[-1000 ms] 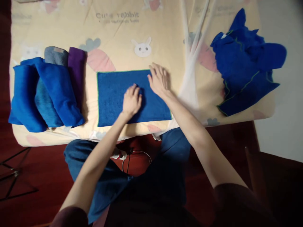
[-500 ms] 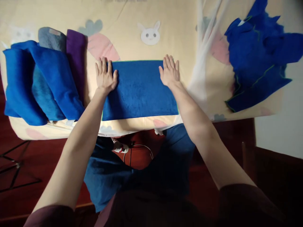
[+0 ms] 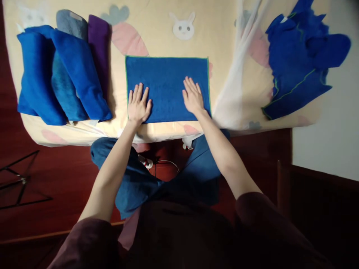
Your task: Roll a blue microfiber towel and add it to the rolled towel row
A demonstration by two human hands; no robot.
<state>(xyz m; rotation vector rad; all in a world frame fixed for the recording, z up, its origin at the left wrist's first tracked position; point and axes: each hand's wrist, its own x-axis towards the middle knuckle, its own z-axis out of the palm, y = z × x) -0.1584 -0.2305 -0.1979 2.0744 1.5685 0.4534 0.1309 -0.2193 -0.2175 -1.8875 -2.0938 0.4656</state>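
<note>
While both hands lay flat on the blue towel [image 3: 167, 80], the fig. showed a smoothing/pressing step on a bed w/ a cream rabbit-print sheet [image 3: 157, 33]. Left hand [image 3: 138, 106] sat at the towel's lower-left corner, fingers spread and extended, palm down, part of the hand over the towel's left edge and onto the sheet. Right hand [image 3: 193, 98] sat lower right of the towel, fingers straight and only slightly apart, palm down, just inside the right hem. Neither hand pinched or held anything; both merely pressed.

Position: the towel lay centre of the frame, slightly above mid-height, near the bed's front edge, flat and apparently folded to a neat rectangle w/ a thin green hem visible along the top, left and right sides.

Orientation: long axis ran left–right across the frame, approx. parallel to the bed's front edge; short sides faced frame left and right. Top edge looked level, no obvious skew.

Technique note (judgement): pressing is best done w/ flat palms and even pressure, working from centre outward toward the short sides, so that layers stay aligned and the hems remain square; dragging w/ fingertips alone could bunch the pile or shift the corners.

Context: folded blue towels [image 3: 64, 74] plus a grey one [image 3: 70, 22] and a purple one [image 3: 98, 41] lay upper left; a loose blue heap [image 3: 297, 59] lay upper right, beyond a sheer white net [image 3: 238, 74].
</note>
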